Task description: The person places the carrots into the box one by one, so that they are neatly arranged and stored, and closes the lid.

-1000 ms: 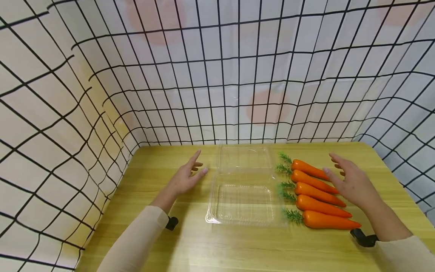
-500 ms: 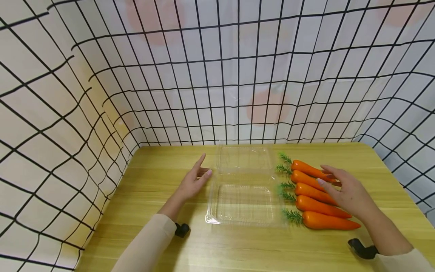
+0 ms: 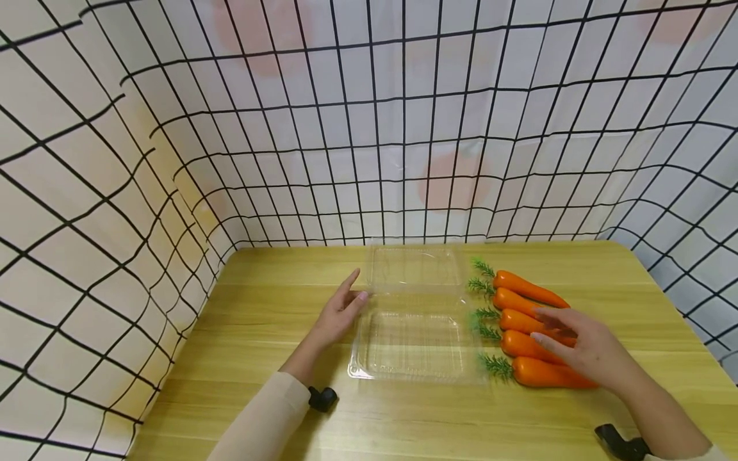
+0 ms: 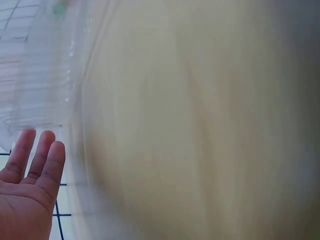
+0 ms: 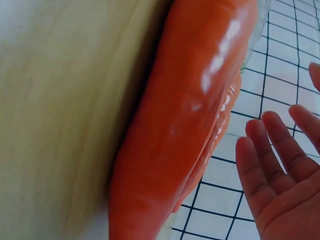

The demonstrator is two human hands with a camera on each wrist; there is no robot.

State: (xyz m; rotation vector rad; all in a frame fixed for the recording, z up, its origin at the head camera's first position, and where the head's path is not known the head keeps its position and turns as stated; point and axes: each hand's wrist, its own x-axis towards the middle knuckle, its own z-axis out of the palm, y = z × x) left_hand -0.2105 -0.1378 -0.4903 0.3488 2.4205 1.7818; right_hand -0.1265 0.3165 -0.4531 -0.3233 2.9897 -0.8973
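Several orange carrots (image 3: 536, 289) with green tufts lie side by side on the right, tips pointing right. Over the middle and lower ones is my right hand (image 3: 588, 346), its fingers extended and hiding parts of them. In the right wrist view the nearest carrot (image 5: 180, 110) fills the middle, and the right hand (image 5: 285, 185) is apart from it, palm bare. A clear plastic clamshell box (image 3: 415, 378) lies with its lid (image 3: 415, 266) folded back. My left hand (image 3: 337, 317) is at the box's left edge, fingers loosely extended, holding nothing; whether it touches the box, I cannot tell.
A wooden table (image 3: 277, 275) bears everything. White cloth with a black grid (image 3: 369, 160) rises behind it and at both sides. A black wrist camera (image 3: 323, 398) sits under the left wrist, another black camera (image 3: 619, 442) under the right.
My left hand has moved right to the box's edge. The right hand has come toward me, from the far carrots to over the middle and nearer ones. Carrots and box have stayed put.
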